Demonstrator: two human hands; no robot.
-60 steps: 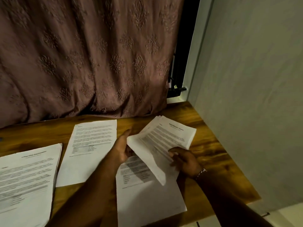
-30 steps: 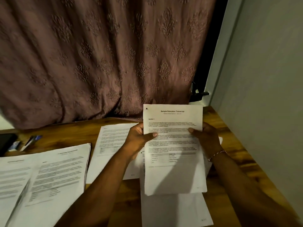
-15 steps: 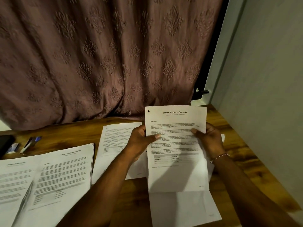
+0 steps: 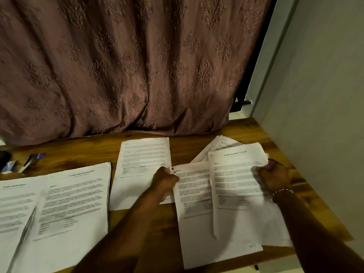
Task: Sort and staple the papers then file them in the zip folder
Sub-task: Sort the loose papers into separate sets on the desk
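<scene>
Nearest me, the bottom of a printed sheet (image 4: 197, 223) reaches the front edge of the wooden table (image 4: 141, 219). Lying over its right half is a titled sheet (image 4: 236, 186), heading at the top, text too blurred to read. My left hand (image 4: 165, 180) is curled tight at the printed sheet's upper left corner and grips that edge. My right hand (image 4: 272, 176) is closed on the titled sheet's right edge. The fingers are smeared by motion, so how they lie on the paper I cannot tell. A beaded bracelet (image 4: 282, 192) sits on that wrist. To my left a thick pile of papers (image 4: 74, 201) lies flat, heading toward the curtain. A second pile (image 4: 15, 205) touches or overlaps its left side, and which of the two I cannot tell. Between the thick pile and my left hand a single page (image 4: 143, 160) lies flat, its lower right corner under my hand. Beyond the titled sheet a few loose pages (image 4: 222, 143) fan out from beneath it toward the right corner. Far left, near the back edge: a pen-like stick (image 4: 31, 162), a small blue and white box (image 4: 9, 166), and a dark object (image 4: 3, 157) cut off by the frame. Behind the table hangs a brown patterned curtain (image 4: 128, 66), its hem touching the tabletop. A plain pale wall (image 4: 319, 95) runs along the right side.
</scene>
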